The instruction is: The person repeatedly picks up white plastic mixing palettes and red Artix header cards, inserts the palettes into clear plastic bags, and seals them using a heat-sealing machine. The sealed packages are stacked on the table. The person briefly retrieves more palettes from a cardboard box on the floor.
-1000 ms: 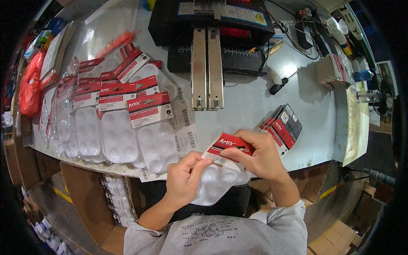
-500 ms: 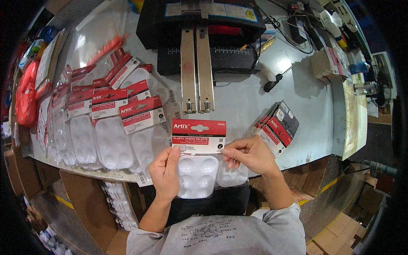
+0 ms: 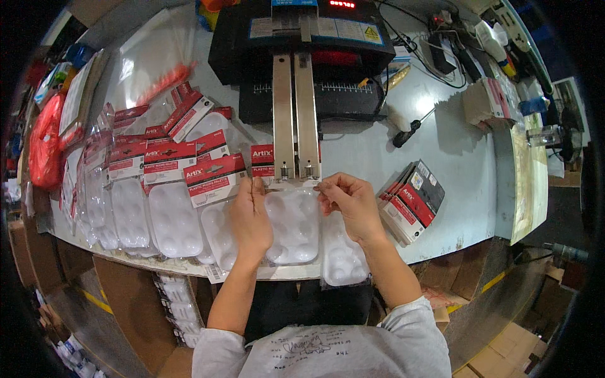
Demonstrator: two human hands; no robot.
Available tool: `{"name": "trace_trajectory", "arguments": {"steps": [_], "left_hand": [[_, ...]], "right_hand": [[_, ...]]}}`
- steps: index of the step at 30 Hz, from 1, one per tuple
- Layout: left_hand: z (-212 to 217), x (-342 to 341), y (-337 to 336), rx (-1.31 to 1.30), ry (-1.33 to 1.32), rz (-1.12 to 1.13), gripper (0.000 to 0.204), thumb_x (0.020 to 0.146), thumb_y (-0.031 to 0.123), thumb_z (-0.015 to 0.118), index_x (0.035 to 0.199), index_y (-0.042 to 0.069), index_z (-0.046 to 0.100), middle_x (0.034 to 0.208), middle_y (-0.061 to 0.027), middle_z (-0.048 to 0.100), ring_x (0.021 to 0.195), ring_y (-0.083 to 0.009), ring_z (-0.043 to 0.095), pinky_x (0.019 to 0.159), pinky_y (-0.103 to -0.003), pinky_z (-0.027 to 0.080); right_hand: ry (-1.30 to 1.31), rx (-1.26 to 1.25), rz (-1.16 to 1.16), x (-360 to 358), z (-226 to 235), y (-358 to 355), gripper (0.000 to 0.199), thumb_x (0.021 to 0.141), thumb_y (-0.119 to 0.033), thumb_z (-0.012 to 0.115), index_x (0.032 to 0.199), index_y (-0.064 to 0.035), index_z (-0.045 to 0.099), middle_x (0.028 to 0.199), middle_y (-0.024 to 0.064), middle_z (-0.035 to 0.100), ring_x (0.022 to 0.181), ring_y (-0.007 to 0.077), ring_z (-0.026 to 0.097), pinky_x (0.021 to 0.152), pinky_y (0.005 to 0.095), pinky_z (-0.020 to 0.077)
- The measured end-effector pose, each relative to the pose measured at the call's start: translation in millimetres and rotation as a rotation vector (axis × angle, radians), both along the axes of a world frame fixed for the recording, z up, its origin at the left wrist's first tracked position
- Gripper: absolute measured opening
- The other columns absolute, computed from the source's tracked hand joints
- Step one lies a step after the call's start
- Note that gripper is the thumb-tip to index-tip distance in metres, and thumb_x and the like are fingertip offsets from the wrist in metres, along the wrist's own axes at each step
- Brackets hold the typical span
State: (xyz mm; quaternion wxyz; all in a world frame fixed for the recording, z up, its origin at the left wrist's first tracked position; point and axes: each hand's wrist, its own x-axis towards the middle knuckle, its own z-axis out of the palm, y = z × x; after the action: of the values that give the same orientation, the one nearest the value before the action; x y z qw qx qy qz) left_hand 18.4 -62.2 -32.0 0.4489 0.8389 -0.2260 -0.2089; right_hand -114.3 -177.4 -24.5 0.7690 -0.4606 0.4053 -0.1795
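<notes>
A white plastic mixing palette [image 3: 292,228] in a clear bag lies in front of me at the table edge. Its red and white header card [image 3: 262,157] reaches under the tips of two long metal arms [image 3: 283,126] on a black bench machine [image 3: 252,44]. My left hand [image 3: 253,217] pinches the bag's upper left edge, thumb on top. At the upper right edge, my right hand [image 3: 350,205] has thumb and fingers closed on the same package. Another bagged palette [image 3: 345,261] lies below my right hand, over the table edge.
Several carded, bagged palettes [image 3: 175,217] overlap on the left. Clear bags [image 3: 151,57] lie behind them, beside a red plastic bundle [image 3: 47,142]. To the right are a stack of header cards [image 3: 413,198], a black-handled screwdriver [image 3: 406,133] and a card pile [image 3: 486,104].
Both hands have moved away from me with the bagged palette, so its header card has slid beneath the metal arms. The machine's red display now shows in view.
</notes>
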Motion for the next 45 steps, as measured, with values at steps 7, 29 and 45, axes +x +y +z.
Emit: {"name": "trace_trajectory", "arguments": {"steps": [7,29,45], "left_hand": [[-12,3,15,0.051,-0.062,-0.109,0.024,0.095,0.021,0.042,0.088,0.001,0.053,0.076,-0.0077,0.056,0.073,-0.0153,0.05,0.068,-0.029,0.04],[-18,-75,6,-0.263,-0.08,-0.355,0.015,0.085,0.01,0.06,0.087,0.002,0.048,0.095,-0.0129,0.059,0.069,-0.0211,0.053,0.063,-0.031,0.044],[47,-46,55,-0.219,0.519,-0.271,0.012,0.091,0.008,0.055,0.091,-0.003,0.059,0.083,-0.0033,0.065,0.072,-0.0031,0.052,0.064,-0.018,0.041]], "right_hand": [[0.167,-0.333,0.206,-14,16,-9,0.016,0.086,-0.013,0.06,0.087,0.0025,0.063,0.071,0.0063,0.063,0.065,0.0103,0.06,0.056,0.0213,0.0471],[0.972,-1.235,0.055,-131,21,-15,0.086,0.053,-0.044,0.082,0.124,-0.0073,0.05,0.116,0.0123,0.059,0.12,0.0282,0.048,0.096,0.0377,0.0297],[0.216,-0.638,0.482,-24,76,10,0.024,0.078,-0.019,0.072,0.084,0.0028,0.063,0.061,0.0049,0.057,0.054,0.0052,0.046,0.05,0.0218,0.039]]}}
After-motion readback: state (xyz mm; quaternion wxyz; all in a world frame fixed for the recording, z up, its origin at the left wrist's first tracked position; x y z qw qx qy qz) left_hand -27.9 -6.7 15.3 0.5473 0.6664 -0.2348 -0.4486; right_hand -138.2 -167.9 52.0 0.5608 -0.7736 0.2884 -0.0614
